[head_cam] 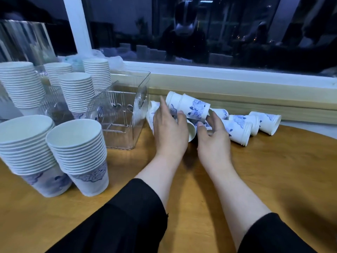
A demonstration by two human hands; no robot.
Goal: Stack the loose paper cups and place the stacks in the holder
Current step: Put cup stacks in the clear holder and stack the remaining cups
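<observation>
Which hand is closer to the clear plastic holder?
The left hand is closer, just right of the clear holder. The right hand is farther right, over the loose cups.

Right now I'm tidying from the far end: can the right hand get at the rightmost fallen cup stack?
Probably yes. The right hand is beside the pile, and bare table lies in front of the rightmost fallen cup stack; nothing blocks it.

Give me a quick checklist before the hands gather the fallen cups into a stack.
1. Left hand on the fallen cups: ok, resting on them.
2. Right hand placed: ok, fingers among the cups.
3. Firm grip on any cup: cannot tell.
4. Clear holder has a free compartment nearest the hands: ok.
5. Finished stacks out of the way: ok, at the left.
6. Cups all aligned for nesting: not ok, lying scattered.
</observation>
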